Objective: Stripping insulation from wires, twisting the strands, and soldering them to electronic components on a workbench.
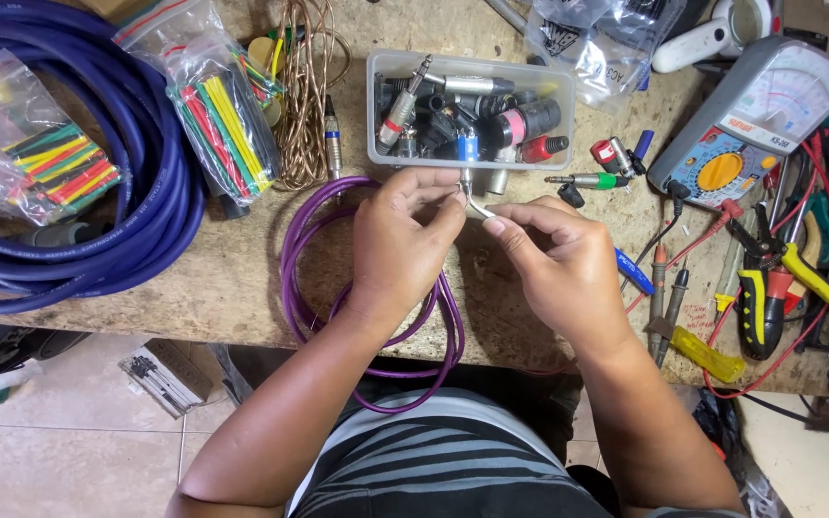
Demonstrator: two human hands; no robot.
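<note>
Left hand (pixel 403 240) and right hand (pixel 558 259) pinching a white wire end (pixel 477 205) between fingertips, purple cable (pixel 367 288) looping beneath, plastic box of audio plugs (pixel 472 110) lying just beyond.

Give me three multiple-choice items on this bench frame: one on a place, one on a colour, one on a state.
1. Where is the clear plastic tray of plugs?
A. just beyond the hands
B. on the floor
C. on the meter

2. What colour is the thin cable loop under the left hand?
A. yellow
B. purple
C. white

3. How are the hands placed?
A. both flat on the bench
B. one out of view
C. left hand and right hand pinching one small white piece between them

Answers: 1 A, the tray sits right above the fingertips. 2 B, the loop is purple. 3 C, both sets of fingertips meet on the piece.
</note>
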